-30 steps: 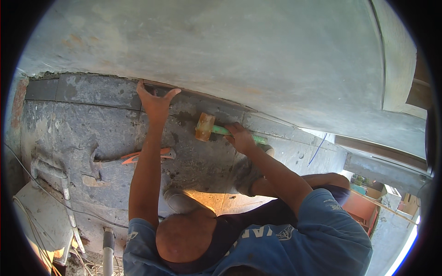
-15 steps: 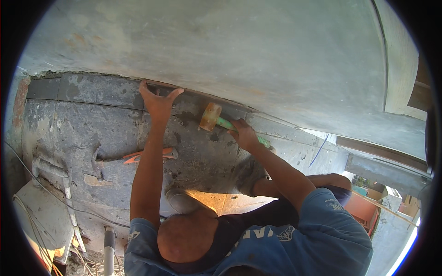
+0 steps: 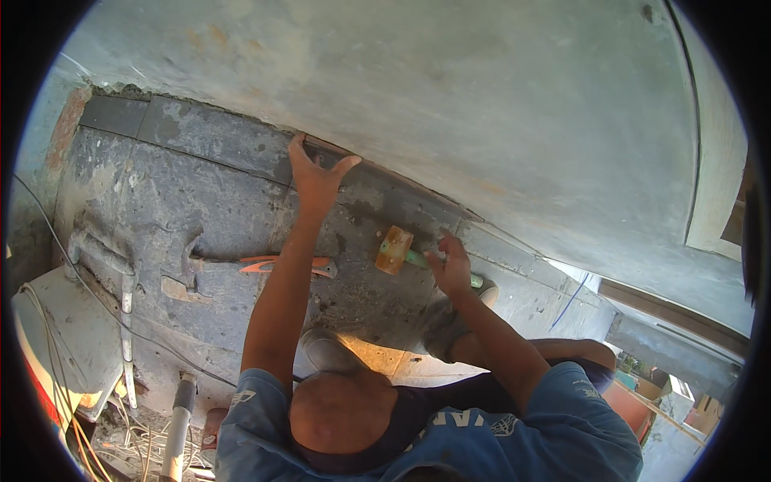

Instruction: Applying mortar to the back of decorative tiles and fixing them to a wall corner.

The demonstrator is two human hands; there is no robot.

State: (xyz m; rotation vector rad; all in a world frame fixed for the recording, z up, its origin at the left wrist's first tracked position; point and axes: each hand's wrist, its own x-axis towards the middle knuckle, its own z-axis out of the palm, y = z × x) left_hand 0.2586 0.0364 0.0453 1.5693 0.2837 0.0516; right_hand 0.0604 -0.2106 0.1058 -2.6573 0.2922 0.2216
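My left hand (image 3: 319, 178) is at the foot of the wall, thumb and fingers spread apart against the upper edge of a narrow dark tile strip (image 3: 373, 186). A reddish edge shows along the strip's top beside the hand. My right hand (image 3: 452, 263) is over the green handle of a mallet (image 3: 394, 250) with a worn yellowish-brown head. Its fingers are apart and look loose of the handle, which passes beneath them. The mallet appears to lie on the grey floor near my boot.
A hammer (image 3: 185, 287) with an orange and dark grip lies left of my left forearm. Farther left are a bent pipe (image 3: 126, 309), a dark cable (image 3: 161, 344) and a pale container (image 3: 68, 341). A large grey wall (image 3: 450, 96) rises ahead. My boots (image 3: 331, 351) stand close by.
The mallet has come down toward me, and my right hand has loosened from its handle. My left hand stays at the strip. The whole view has shifted and tilted.
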